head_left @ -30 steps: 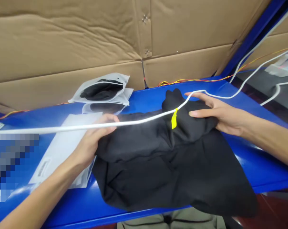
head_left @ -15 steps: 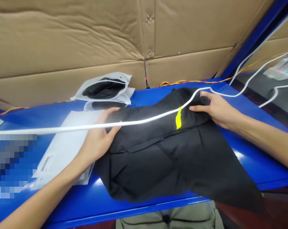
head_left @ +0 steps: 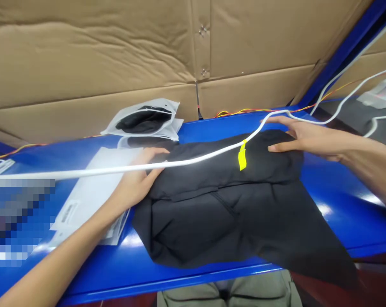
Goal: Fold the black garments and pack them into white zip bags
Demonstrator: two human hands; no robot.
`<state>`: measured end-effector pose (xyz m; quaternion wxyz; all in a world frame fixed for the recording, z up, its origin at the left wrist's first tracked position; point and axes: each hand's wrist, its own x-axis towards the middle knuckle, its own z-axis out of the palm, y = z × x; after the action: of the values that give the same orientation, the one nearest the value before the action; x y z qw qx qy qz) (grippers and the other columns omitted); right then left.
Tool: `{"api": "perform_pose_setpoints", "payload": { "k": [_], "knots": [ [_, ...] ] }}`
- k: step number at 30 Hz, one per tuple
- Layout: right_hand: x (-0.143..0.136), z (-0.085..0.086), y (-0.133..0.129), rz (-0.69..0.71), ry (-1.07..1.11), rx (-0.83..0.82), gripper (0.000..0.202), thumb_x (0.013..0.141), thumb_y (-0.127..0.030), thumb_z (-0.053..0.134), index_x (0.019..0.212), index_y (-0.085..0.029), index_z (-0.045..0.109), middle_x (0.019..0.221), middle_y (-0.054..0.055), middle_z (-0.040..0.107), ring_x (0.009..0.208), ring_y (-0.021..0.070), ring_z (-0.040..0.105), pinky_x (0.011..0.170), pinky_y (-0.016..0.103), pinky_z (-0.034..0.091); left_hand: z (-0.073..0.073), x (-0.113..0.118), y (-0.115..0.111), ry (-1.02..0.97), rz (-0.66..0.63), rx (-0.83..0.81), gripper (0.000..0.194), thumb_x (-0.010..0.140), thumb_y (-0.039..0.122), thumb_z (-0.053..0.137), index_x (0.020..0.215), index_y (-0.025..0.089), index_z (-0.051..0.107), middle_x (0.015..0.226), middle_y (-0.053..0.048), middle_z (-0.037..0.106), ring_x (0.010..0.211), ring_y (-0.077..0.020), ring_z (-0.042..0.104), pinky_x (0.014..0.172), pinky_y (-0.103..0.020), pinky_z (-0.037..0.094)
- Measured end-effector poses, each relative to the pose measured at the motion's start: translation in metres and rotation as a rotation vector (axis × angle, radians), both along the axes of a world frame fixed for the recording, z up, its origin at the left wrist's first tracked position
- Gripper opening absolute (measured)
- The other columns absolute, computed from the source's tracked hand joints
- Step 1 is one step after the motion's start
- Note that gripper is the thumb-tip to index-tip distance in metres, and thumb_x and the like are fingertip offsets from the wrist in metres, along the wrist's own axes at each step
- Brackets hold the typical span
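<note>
A black garment (head_left: 193, 226) lies partly folded across the table, its upper part turned over in a band and a lower right corner hanging past the front edge. My left hand (head_left: 140, 179) grips the left end of the folded band, thumb on top. At the band's right end, my right hand (head_left: 303, 136) is open, thumb and fingers apart, resting on or just over the cloth; contact is hard to tell. A white cord (head_left: 186, 163) with a yellow tag (head_left: 242, 157) passes in front of the garment and partly covers my left hand.
White bags (head_left: 175, 111) with black cloth inside stand at the back of the blue table (head_left: 208, 123). Flat white packages (head_left: 93, 187) with a printed label lie left of the garment. Cardboard (head_left: 116, 51) walls the back, with red and yellow wires (head_left: 244, 111) along its foot.
My right hand has let go of the pinched upper right corner, moved slightly right and spread its fingers. That end of the cloth now lies flatter and further right. My left hand stays on the cloth.
</note>
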<state>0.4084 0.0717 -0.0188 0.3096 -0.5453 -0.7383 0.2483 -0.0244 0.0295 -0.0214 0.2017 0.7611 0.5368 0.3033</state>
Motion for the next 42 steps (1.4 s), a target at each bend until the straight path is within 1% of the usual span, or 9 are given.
{"api": "perform_pose_setpoints", "payload": {
  "k": [7, 11, 19, 23, 27, 31, 36, 39, 42],
  "knots": [
    [0.010, -0.016, 0.015, 0.053, -0.211, 0.095, 0.038, 0.074, -0.054, 0.085, 0.095, -0.027, 0.070, 0.102, 0.011, 0.072, 0.090, 0.0344, 0.067, 0.089, 0.055, 0.056, -0.003, 0.005, -0.003, 0.023, 0.036, 0.172, 0.022, 0.095, 0.046, 0.068, 0.105, 0.027, 0.076, 0.141, -0.010, 0.057, 0.142, -0.0387, 0.050, 0.127, -0.053, 0.036],
    [-0.003, -0.008, 0.005, 0.130, -0.209, 0.206, 0.028, 0.080, -0.047, 0.081, 0.080, -0.028, 0.060, 0.119, 0.012, 0.071, 0.116, 0.0392, 0.065, 0.100, 0.056, 0.053, 0.004, 0.010, -0.010, 0.057, 0.046, 0.271, 0.013, 0.095, 0.039, 0.069, 0.102, 0.028, 0.071, 0.134, -0.008, 0.065, 0.136, -0.0371, 0.056, 0.125, -0.056, 0.037],
    [-0.013, 0.009, -0.016, 0.346, 0.030, 0.114, 0.026, 0.088, -0.052, 0.082, 0.100, -0.029, 0.080, 0.104, 0.005, 0.080, 0.095, 0.0268, 0.074, 0.088, 0.042, 0.058, 0.012, 0.010, -0.016, -0.080, -0.006, 0.117, 0.014, 0.095, 0.039, 0.070, 0.100, 0.028, 0.064, 0.101, 0.003, 0.071, 0.099, -0.0242, 0.069, 0.096, -0.038, 0.055],
    [-0.008, 0.021, -0.016, 0.491, 0.049, 0.069, 0.011, 0.092, -0.036, 0.080, 0.087, -0.028, 0.084, 0.085, 0.004, 0.079, 0.079, 0.0200, 0.074, 0.075, 0.033, 0.057, 0.023, 0.002, -0.016, -0.103, -0.365, -0.004, 0.008, 0.085, 0.019, 0.069, 0.088, 0.025, 0.066, 0.091, 0.000, 0.071, 0.085, -0.0204, 0.066, 0.078, -0.032, 0.055],
    [-0.007, 0.033, -0.021, 0.872, 0.076, -0.160, 0.006, 0.092, -0.023, 0.079, 0.094, -0.024, 0.085, 0.080, 0.001, 0.080, 0.068, 0.0128, 0.074, 0.063, 0.021, 0.055, 0.043, 0.002, -0.026, -0.024, -0.665, -0.186, 0.011, 0.074, 0.014, 0.062, 0.076, 0.025, 0.066, 0.076, 0.002, 0.068, 0.067, -0.0160, 0.061, 0.062, -0.028, 0.050],
    [-0.011, 0.043, -0.042, 1.076, 0.096, -0.438, 0.014, 0.099, -0.032, 0.075, 0.104, -0.023, 0.085, 0.086, 0.002, 0.082, 0.075, 0.0138, 0.078, 0.070, 0.019, 0.060, 0.060, 0.007, -0.035, -0.008, -0.922, -0.407, 0.013, 0.077, 0.014, 0.066, 0.078, 0.027, 0.065, 0.075, 0.004, 0.072, 0.069, -0.0163, 0.063, 0.065, -0.029, 0.052],
    [-0.030, 0.039, -0.061, 1.034, 0.234, -0.574, 0.043, 0.103, -0.058, 0.065, 0.115, -0.021, 0.083, 0.095, 0.008, 0.082, 0.078, 0.0177, 0.079, 0.073, 0.027, 0.065, 0.059, 0.012, -0.038, -0.090, -0.884, -0.371, 0.025, 0.095, 0.051, 0.075, 0.090, 0.026, 0.069, 0.085, -0.001, 0.075, 0.074, -0.0191, 0.069, 0.070, -0.033, 0.059],
    [-0.044, 0.021, -0.055, 0.766, 0.055, -0.169, 0.030, 0.101, -0.047, 0.072, 0.117, -0.023, 0.082, 0.111, 0.008, 0.080, 0.102, 0.0210, 0.077, 0.092, 0.032, 0.063, 0.044, 0.014, -0.037, 0.029, -0.681, -0.055, 0.040, 0.101, 0.062, 0.063, 0.119, 0.028, 0.070, 0.115, -0.008, 0.073, 0.107, -0.0277, 0.070, 0.096, -0.041, 0.060],
    [-0.052, -0.002, -0.052, 0.584, -0.144, 0.107, 0.046, 0.095, -0.055, 0.075, 0.129, -0.025, 0.077, 0.149, 0.014, 0.066, 0.140, 0.0355, 0.060, 0.121, 0.056, 0.046, 0.026, 0.015, -0.035, 0.265, -0.622, 0.099, 0.054, 0.104, 0.054, 0.060, 0.155, 0.036, 0.055, 0.157, -0.010, 0.053, 0.150, -0.0374, 0.047, 0.123, -0.056, 0.044]
  ]
}}
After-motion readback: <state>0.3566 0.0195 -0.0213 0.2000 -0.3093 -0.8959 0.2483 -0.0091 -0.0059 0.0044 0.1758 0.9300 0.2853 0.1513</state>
